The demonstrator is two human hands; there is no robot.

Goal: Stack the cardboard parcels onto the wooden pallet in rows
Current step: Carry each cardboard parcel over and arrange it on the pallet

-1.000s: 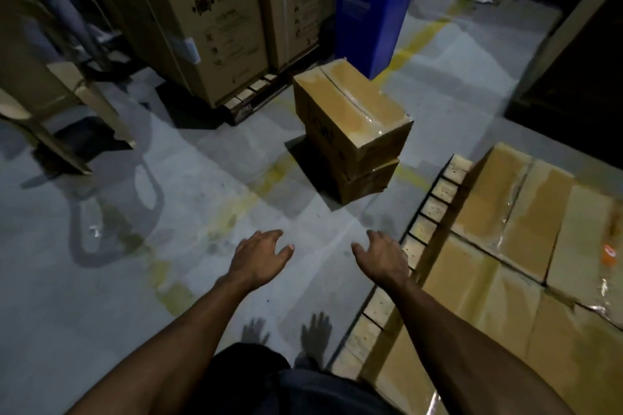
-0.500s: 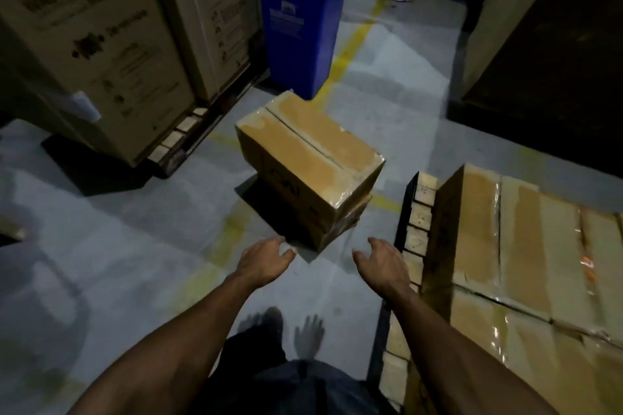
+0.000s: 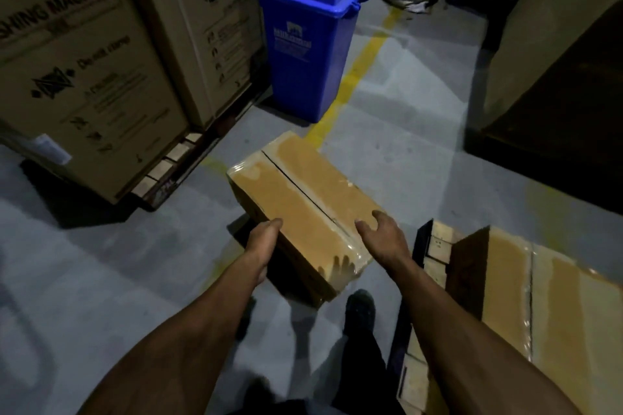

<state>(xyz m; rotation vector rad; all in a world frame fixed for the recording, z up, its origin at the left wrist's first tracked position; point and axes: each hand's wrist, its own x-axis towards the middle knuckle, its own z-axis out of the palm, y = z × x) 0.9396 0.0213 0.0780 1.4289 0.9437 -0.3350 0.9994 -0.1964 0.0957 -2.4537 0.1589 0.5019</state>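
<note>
Both hands now at the parcel [image 3: 303, 199]: left hand [image 3: 263, 239] against its side edge; right hand [image 3: 384, 236] spread over the top (neither gripping).

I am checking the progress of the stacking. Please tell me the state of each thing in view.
top parcel: on the floor stack, taped shut
left hand: flat against the parcel's side
right hand: open above its near corner
wooden pallet: carrying parcels
blue bin: upright, lid closed

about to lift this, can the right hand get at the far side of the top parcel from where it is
Probably yes. The right hand hovers open over the top parcel near its right edge, and only bare floor lies beyond that side; the left hand already touches the opposite face.
</note>
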